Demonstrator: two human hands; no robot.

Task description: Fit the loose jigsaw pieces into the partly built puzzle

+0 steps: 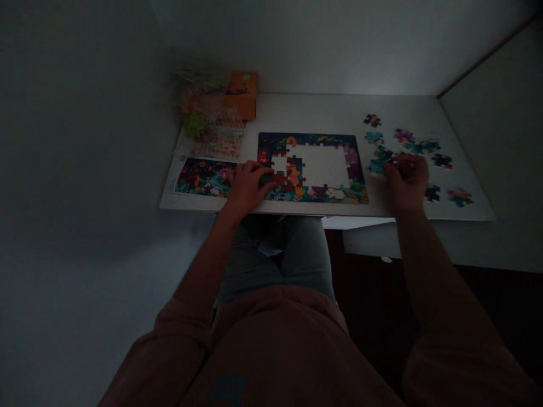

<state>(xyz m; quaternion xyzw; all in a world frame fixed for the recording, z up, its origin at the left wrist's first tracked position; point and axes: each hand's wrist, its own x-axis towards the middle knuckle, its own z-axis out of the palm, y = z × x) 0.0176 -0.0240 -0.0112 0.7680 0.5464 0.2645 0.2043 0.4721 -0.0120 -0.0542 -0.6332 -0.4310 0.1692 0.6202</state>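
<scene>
A partly filled jigsaw puzzle [307,195] lies on the white table, its border in place and several inner pieces joined at its left side. My left hand [248,185] rests at its lower left edge, thumb and fingers apart, also overlapping the picture sheet [199,176]. Over on the right, my right hand [408,180] is among the loose pieces, fingers curled in a pinch around what looks like a dark puzzle piece [401,158], mostly hidden by the fingers. Beside that hand lies a teal puzzle piece [375,167].
Several loose pieces, such as a purple piece [404,135] and a green-pink piece [460,196], are scattered over the table's right side. An orange box [246,104] and a clear patterned container [218,138] stand at the back left. Walls border the table [305,113].
</scene>
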